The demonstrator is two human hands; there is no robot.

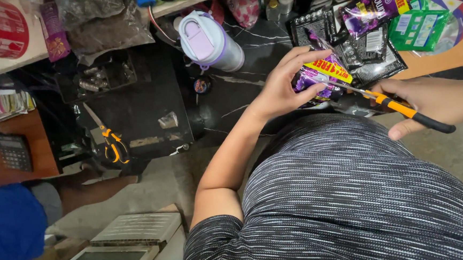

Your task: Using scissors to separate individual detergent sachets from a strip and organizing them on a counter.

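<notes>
We had our left hand (282, 86) pinching the purple sachet strip (319, 79) steady just above the black tabletop (149, 105), right hand (433, 101) gripping orange-handled scissors (401, 109) with blades at its edge. More sachets (368, 44) and a lilac tumbler (210, 40) sat beyond.

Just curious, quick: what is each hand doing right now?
Left hand: closed on a purple packet.
Right hand: closed on orange-handled scissors, blades at the packet.

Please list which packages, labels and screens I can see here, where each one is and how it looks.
Purple sachet pack: in left hand, yellow band, scissors in right hand at it.
Purple pack: top right, glossy.
Green packets: far right, flat.
Black sachets: between them.
Calculator: far left, dark, small screen.
</notes>
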